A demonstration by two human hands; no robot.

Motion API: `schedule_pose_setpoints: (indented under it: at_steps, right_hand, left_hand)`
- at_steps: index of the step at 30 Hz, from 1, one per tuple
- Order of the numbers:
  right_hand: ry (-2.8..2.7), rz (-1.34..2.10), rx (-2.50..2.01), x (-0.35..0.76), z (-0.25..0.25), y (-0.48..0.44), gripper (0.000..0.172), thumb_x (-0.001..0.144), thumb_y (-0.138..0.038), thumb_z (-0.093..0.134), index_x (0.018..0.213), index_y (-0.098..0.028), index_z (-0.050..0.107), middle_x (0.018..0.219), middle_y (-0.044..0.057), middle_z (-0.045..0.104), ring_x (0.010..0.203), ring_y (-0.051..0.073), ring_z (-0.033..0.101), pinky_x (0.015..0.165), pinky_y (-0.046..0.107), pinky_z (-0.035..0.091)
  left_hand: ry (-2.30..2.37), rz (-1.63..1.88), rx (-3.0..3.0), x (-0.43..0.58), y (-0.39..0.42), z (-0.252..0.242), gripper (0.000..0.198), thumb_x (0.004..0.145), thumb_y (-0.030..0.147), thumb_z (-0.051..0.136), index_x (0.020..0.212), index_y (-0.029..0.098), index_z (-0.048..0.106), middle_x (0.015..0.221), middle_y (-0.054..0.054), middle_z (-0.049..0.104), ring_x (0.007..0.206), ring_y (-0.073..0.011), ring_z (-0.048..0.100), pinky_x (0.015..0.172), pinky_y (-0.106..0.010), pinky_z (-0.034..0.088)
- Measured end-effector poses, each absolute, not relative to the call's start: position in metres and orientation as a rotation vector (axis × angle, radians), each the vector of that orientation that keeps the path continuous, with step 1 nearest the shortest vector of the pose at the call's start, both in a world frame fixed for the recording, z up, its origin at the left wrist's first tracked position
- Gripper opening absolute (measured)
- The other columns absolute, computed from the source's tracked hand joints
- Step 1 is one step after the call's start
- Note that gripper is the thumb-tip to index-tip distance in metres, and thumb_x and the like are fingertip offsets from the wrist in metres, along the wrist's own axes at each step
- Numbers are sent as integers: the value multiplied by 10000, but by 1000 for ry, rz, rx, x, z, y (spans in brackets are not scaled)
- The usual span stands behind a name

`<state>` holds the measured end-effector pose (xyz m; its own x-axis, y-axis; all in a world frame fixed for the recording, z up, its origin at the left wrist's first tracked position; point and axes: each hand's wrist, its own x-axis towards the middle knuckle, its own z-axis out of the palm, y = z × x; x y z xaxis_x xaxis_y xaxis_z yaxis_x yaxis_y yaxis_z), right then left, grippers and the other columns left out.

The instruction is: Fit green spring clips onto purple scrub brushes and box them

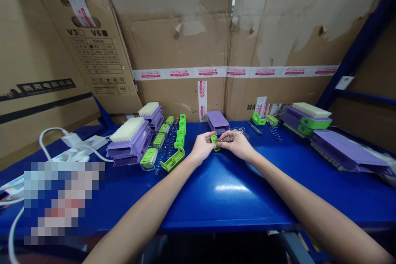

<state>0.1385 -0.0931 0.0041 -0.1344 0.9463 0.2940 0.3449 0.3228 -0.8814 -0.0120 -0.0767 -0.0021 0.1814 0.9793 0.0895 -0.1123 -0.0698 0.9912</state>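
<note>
In the middle of the blue table, my left hand (202,147) pinches a small green plastic piece (214,142) between thumb and fingers. My right hand (237,145) is closed beside it, its fingertips at the piece's right side, with a thin coiled metal spring (235,133) in its fingers. How the spring's end meets the green piece is too small to tell. Just behind my hands lies a purple plastic housing (218,121) with an open end facing me. A clear plastic part (244,133) sits partly hidden behind my right hand.
Left stand purple brush blocks (130,142) with cream bristles, several green-topped clear boxes (149,158), loose springs (161,154) and green brackets (173,159). Right are more purple brushes (309,119), a purple housing (349,148) and a knife-like tool (255,128). White cables and a power strip (83,148) lie left. Cardboard (182,41) walls the back.
</note>
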Motion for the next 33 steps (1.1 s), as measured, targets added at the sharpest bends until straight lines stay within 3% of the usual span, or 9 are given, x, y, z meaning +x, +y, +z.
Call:
schedule_pose_setpoints:
  at_steps: [4, 11, 25, 33]
  right_hand:
    - [-1625, 882, -1163, 138, 3, -92, 256, 589, -358, 718, 720, -182, 587, 671, 2, 659, 640, 148, 615, 608, 263, 482]
    - [-1618, 744, -1231, 135, 3, -93, 215, 614, -348, 698, 717, -178, 616, 703, 23, 679, 661, 164, 630, 624, 279, 489]
    - [-1476, 716, -1228, 130, -8, -90, 241, 613, -347, 714, 742, -168, 616, 764, 55, 695, 722, 196, 652, 676, 306, 519]
    - [-1738, 528, -1192, 134, 1, -95, 169, 694, -329, 664, 769, -179, 643, 725, 28, 695, 660, 167, 636, 623, 269, 488]
  left_hand:
    - [937, 1169, 1275, -13, -77, -1, 544, 552, -85, 702, 1066, 74, 618, 825, -87, 732, 822, -198, 683, 785, -320, 535]
    - [949, 1197, 1348, -12, -77, -3, 378, 624, -78, 636, 966, 83, 633, 805, -77, 734, 825, -190, 689, 767, -290, 537]
    - [1076, 1153, 1708, -13, -77, -5, 457, 702, -1, 596, 1144, 113, 614, 974, -114, 726, 941, -238, 683, 835, -314, 524]
    - [1174, 1097, 1864, -15, -79, 2, 439, 711, 5, 539, 1132, 93, 622, 742, -44, 715, 780, -185, 681, 774, -274, 516]
